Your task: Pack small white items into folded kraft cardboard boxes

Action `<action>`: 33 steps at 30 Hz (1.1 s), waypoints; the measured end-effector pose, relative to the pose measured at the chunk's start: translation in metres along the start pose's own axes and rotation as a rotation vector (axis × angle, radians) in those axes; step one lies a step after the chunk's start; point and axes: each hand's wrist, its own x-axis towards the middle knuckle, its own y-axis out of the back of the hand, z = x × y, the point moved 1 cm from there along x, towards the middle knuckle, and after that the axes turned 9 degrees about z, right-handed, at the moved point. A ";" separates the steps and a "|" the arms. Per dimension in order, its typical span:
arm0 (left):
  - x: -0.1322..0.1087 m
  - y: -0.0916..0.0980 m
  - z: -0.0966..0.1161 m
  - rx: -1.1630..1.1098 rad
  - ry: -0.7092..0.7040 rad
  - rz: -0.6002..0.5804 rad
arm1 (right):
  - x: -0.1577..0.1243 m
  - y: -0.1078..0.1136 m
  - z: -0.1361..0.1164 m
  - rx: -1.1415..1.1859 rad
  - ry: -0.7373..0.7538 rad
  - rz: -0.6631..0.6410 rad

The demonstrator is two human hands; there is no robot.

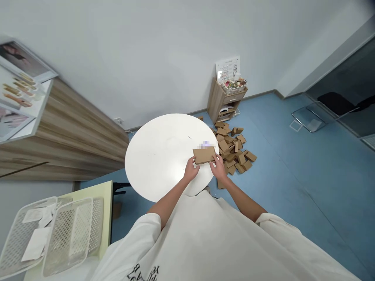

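Note:
A small brown cardboard box (204, 155) is held between my two hands, over the right part of a round white table (155, 152). My left hand (191, 170) grips its left end, thumb near the front edge. On the opposite end, my right hand (218, 168) has its fingers round the side. The box looks flat and closed on top. Just beyond it lies a blurred patch with some purple (206, 144), too unclear to name. A thin dark mark (190, 137) shows on the tabletop.
Many similar cardboard boxes (231, 150) are heaped on the blue floor right of the table. Behind them stands a small wooden cabinet (225, 99). White plastic baskets (73, 230) sit on a side table at lower left. A chair (331, 107) stands far right.

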 end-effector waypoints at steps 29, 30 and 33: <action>0.012 -0.083 0.044 0.208 -0.086 0.073 | 0.042 0.078 0.073 0.197 -0.100 -0.171; 0.008 -0.077 0.042 0.210 -0.069 0.079 | 0.041 0.073 0.068 0.204 -0.091 -0.182; -0.002 -0.059 0.034 0.200 -0.029 0.098 | 0.036 0.059 0.050 0.215 -0.067 -0.221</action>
